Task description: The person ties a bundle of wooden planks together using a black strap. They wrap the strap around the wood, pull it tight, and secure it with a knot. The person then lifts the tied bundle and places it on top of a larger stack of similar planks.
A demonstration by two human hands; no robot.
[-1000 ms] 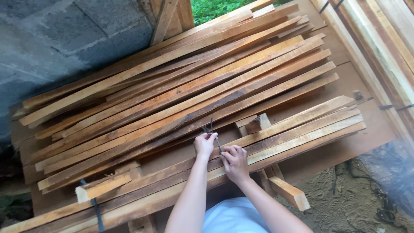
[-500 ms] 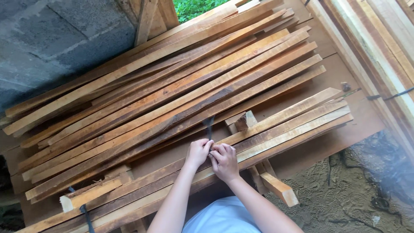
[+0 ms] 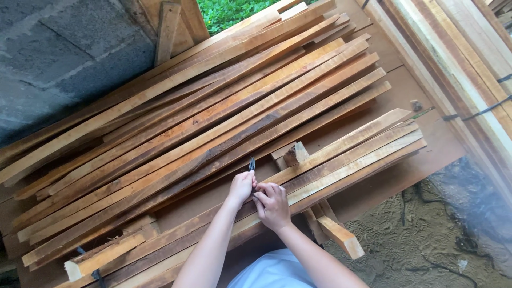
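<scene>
Left hand (image 3: 241,186) pinched on small dark tool (image 3: 252,164); right hand (image 3: 273,204) curled shut beside it, over wooden slats (image 3: 341,154).

no packages, labels, signs or screens visible; far corners perhaps too blurred.

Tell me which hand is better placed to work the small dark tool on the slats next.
Left, probably. The left hand already pinches the small dark tool above the wooden slats; the right hand only steadies beside it.

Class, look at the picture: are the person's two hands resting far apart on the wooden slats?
No, the left hand and right hand are close together, touching, over the slats.
</scene>
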